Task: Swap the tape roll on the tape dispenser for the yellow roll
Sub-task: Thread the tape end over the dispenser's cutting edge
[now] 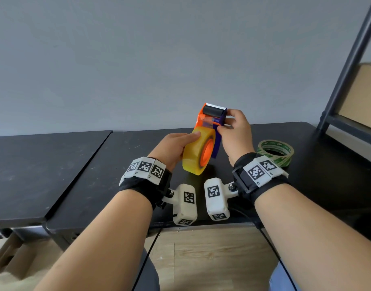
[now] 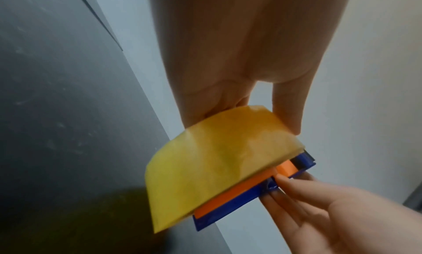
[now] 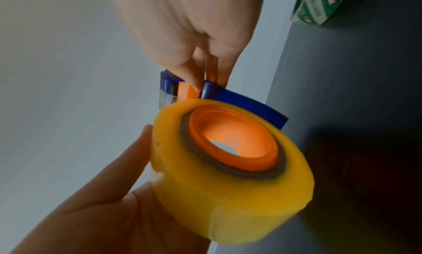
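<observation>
The yellow tape roll (image 1: pixel 196 153) sits on the orange hub of the orange-and-blue tape dispenser (image 1: pixel 213 117), both held up above the black table (image 1: pixel 96 164). My left hand (image 1: pixel 176 147) grips the yellow roll (image 2: pixel 212 166) from the left, thumb across its top. My right hand (image 1: pixel 235 131) pinches the dispenser's blue frame (image 3: pixel 228 97) near the roller end, fingertips at the gap by the orange part. In the right wrist view the roll (image 3: pixel 230 176) shows its brown core around the orange hub (image 3: pixel 235 137). A green-printed tape roll (image 1: pixel 275 152) lies flat on the table at the right.
A second black table (image 1: pixel 33 175) adjoins at the left. A dark metal shelf post (image 1: pixel 348 66) with a cardboard box (image 1: pixel 363 93) stands at the far right. A grey wall runs behind. The wooden floor (image 1: pixel 212 259) shows below the table's front edge.
</observation>
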A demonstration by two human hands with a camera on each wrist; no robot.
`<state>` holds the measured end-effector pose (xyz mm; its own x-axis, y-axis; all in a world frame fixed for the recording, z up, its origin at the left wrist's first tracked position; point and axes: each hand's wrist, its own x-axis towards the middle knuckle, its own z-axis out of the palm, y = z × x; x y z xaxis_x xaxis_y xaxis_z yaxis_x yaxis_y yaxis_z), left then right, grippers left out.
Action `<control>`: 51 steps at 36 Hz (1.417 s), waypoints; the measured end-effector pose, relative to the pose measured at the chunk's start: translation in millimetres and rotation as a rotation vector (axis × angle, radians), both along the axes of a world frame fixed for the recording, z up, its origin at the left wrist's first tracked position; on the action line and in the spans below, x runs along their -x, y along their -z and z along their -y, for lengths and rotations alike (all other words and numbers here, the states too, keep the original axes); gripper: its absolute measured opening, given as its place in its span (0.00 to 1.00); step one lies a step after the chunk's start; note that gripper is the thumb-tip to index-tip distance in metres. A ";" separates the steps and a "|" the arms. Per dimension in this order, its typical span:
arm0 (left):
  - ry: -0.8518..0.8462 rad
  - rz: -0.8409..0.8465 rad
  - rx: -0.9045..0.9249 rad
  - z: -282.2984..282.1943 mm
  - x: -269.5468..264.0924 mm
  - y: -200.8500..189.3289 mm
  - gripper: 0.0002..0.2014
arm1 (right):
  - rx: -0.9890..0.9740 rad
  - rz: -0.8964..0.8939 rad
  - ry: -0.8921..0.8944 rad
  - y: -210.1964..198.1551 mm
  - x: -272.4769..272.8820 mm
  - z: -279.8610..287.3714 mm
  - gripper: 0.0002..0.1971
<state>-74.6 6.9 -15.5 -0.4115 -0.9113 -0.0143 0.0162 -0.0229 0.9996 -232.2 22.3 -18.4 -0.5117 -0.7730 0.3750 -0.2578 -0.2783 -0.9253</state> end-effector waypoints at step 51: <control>-0.202 0.365 0.237 -9.6 14.2 -4.5 0.30 | 0.004 -0.694 0.111 -24.4 -1.1 -12.9 0.07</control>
<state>-88.8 16.4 -11.0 -0.2329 -0.9680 0.0931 -0.3562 0.1740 0.9181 -231.0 35.3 5.9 -0.2284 -0.7282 0.6461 -0.8157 -0.2192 -0.5354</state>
